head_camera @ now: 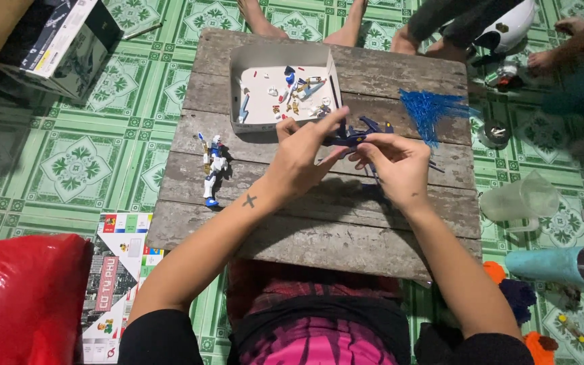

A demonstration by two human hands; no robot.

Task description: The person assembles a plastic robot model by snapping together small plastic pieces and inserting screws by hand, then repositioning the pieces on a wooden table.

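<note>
Both my hands meet over a small weathered wooden table. My left hand and my right hand together pinch a dark blue winged model part held just above the boards. A white and blue robot figure lies on the table to the left of my left hand. Behind my hands stands a shallow white cardboard box holding several small loose white, blue and yellow pieces. A blue plastic parts frame lies at the table's back right, close to my right hand.
The floor is green patterned tile. A model kit box sits at the far left, a red bag and a printed sheet at near left. A clear jug and teal flask stand right. Other people's bare feet are beyond the table.
</note>
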